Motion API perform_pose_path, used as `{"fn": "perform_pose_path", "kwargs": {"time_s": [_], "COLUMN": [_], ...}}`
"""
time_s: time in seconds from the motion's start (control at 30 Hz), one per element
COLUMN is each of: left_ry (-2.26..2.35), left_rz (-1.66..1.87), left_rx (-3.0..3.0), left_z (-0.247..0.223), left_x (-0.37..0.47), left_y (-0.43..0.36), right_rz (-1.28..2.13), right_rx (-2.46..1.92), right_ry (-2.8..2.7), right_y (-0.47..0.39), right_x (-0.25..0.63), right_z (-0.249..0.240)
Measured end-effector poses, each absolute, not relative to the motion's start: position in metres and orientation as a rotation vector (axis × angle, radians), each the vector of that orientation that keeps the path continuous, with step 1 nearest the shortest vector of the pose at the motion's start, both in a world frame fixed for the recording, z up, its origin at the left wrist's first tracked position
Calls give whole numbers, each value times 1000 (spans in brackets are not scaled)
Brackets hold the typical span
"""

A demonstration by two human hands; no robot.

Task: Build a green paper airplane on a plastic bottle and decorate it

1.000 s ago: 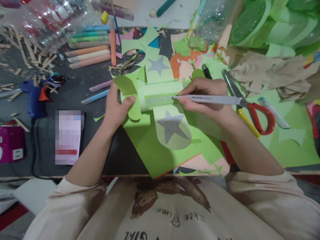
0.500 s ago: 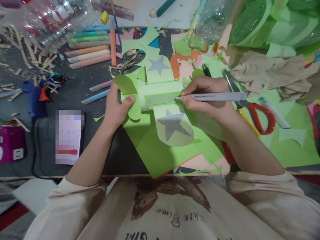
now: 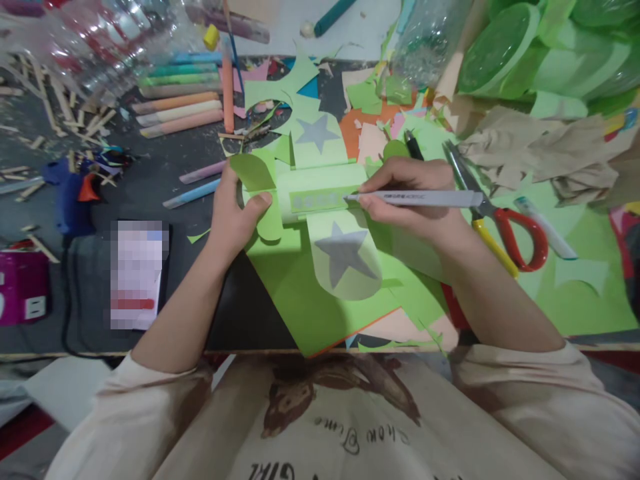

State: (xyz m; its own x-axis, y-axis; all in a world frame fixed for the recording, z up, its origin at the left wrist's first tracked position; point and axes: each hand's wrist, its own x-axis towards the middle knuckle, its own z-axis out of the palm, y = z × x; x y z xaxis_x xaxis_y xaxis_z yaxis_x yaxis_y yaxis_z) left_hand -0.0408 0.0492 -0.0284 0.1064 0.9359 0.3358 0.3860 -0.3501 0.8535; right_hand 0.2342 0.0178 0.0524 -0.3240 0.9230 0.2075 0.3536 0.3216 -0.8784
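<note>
A paper airplane model (image 3: pixel 320 177) in light green lies over green sheets, with a rolled body and two rounded wings. Each wing bears a grey star (image 3: pixel 347 250). At its tail, my left hand (image 3: pixel 240 210) grips the green paper flaps between thumb and fingers. My right hand (image 3: pixel 407 190) is closed around a grey marker pen (image 3: pixel 430 198). The pen's tip touches a green strip (image 3: pixel 320 199) on the body, where a row of grey marks shows. What the marks are I cannot make out.
Red-and-yellow scissors (image 3: pixel 520 240) and a capped marker (image 3: pixel 547 230) lie right of my right hand. Left are a phone (image 3: pixel 137 275), a blue glue gun (image 3: pixel 75 200) and several coloured markers (image 3: pixel 180 113). Plastic bottles (image 3: pixel 430 40) and crumpled brown paper (image 3: pixel 540 150) stand farther back.
The pen has shifted slightly left and its rear end has dipped a little. The near wing has tilted slightly. My left hand keeps its hold.
</note>
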Motion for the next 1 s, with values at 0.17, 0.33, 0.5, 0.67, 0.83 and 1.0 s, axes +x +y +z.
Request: {"fn": "perform_pose_path", "kwargs": {"time_s": [0.17,0.33,0.5,0.67,0.83,1.0], "left_ry": [1325,1310,1312,1300,1293,1294], "left_rz": [1187,1177,1180,1183,1184,1190], "left_rx": [1809,1815,1817,1835,1853,1822], "left_z": [-26,-25,-28,-28,-27,-28], "left_x": [-41,-42,-44,-44,-43,-43], "left_y": [49,49,49,49,49,48], "right_rz": [979,976,951,988,1014,1022], "right_rx": [-1151,-1126,-1143,-1138,-1081,-1082], "right_ry": [-1873,-1853,-1810,-1781,-1823,-1784], "right_y": [20,20,19,17,21,21], "right_x": [237,237,235,234,236,234], "right_z": [50,49,50,52,51,52]}}
